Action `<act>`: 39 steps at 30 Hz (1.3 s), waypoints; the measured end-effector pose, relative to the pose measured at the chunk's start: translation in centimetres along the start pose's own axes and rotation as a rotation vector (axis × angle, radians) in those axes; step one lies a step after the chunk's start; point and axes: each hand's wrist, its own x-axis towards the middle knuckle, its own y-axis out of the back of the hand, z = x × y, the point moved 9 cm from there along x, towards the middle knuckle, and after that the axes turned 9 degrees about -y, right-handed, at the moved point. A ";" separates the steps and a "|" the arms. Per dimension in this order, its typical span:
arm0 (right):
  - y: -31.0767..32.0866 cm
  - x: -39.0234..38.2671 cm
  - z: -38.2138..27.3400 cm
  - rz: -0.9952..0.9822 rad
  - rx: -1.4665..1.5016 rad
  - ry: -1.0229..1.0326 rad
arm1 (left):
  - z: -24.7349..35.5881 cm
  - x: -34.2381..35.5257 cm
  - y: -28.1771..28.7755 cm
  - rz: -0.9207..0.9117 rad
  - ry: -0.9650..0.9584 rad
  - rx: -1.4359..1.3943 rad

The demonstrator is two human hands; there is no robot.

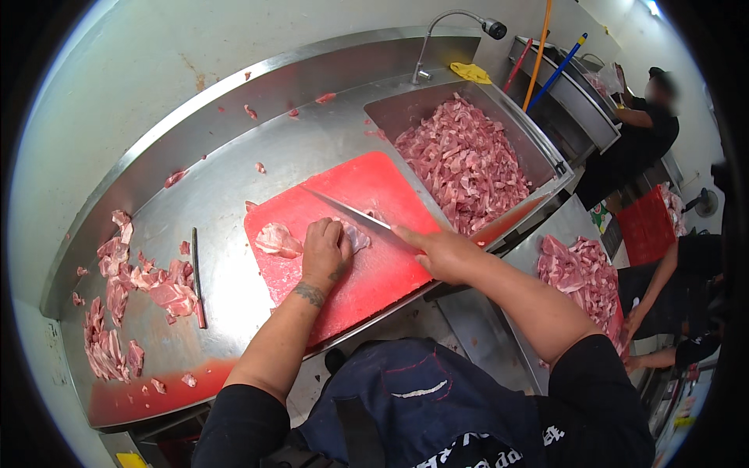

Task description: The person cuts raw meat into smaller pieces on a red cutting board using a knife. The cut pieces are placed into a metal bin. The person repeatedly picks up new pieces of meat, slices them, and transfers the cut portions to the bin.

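Note:
My right hand [438, 253] grips a long knife [347, 209], its blade angled up-left across the red cutting board [367, 292]. My left hand [323, 251] has curled fingers on a piece of raw meat [355, 238], just below the blade; part of that piece is hidden by the hand and knife. Another pale pink piece of meat [277, 240] lies on the board to the left of my hand.
Meat pieces [175, 292] and a thin rod [197, 281] lie on the steel counter [211, 203]. A basin of cut meat [468, 156], a faucet [437, 31] and a yellow cloth [470, 72] are behind. Right, co-workers [655, 117] [679, 273] stand near another meat pile [577, 281].

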 end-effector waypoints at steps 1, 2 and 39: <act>0.1 -0.7 -0.3 0.042 -0.035 0.058 | 0.0 0.0 -0.3 -0.025 -0.005 0.003; -0.3 -1.2 -0.1 0.009 -0.008 0.060 | 0.0 0.0 -0.5 -0.047 0.002 0.006; -3.3 2.4 -4.2 -0.221 0.110 -0.008 | 0.5 -1.8 -0.3 -0.053 -0.020 0.060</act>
